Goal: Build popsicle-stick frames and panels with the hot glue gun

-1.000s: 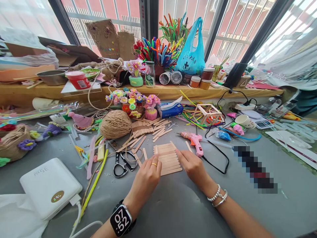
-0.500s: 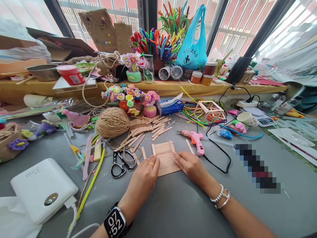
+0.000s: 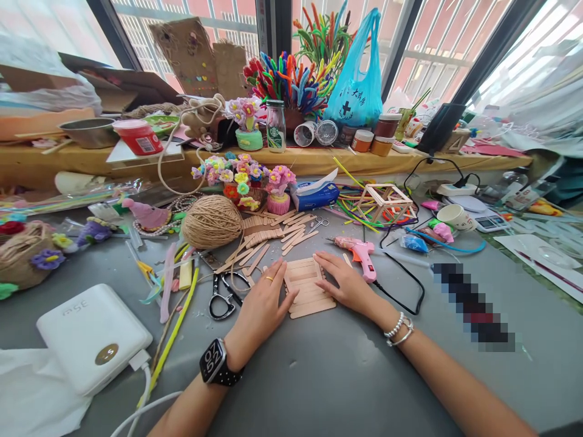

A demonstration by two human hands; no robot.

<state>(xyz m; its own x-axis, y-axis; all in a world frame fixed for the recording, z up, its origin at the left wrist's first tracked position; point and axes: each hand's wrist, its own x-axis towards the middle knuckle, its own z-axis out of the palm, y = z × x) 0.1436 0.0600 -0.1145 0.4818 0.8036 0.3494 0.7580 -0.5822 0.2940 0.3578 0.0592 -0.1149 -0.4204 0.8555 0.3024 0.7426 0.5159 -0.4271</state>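
Observation:
A flat panel of popsicle sticks [image 3: 313, 297] lies on the grey tabletop, its sticks side by side with a gap showing toward the far end. Along its left edge rests my left hand [image 3: 266, 294], fingers stretched forward and thumb apart on the near sticks. My right hand [image 3: 348, 285] lies against the right edge, its fingers extended over the far corner and the thumb spread on the sticks. Just beyond the right hand is a pink hot glue gun [image 3: 361, 254]. Black-handled scissors [image 3: 221, 302] lie left of my left hand, and loose popsicle sticks [image 3: 298, 233] are scattered behind the panel.
A ball of twine [image 3: 212, 222] sits behind the scissors. A white power bank [image 3: 95, 340] with a cable is at the left. The glue gun's black cord [image 3: 403, 297] loops on the right. A stick frame [image 3: 387, 203] and blue tissue pack [image 3: 315, 194] stand farther back.
Both hands have loosened, with thumbs spreading away from the fingers and fingers reaching farther along the panel's sides. More of the panel's surface shows. The view has shifted slightly.

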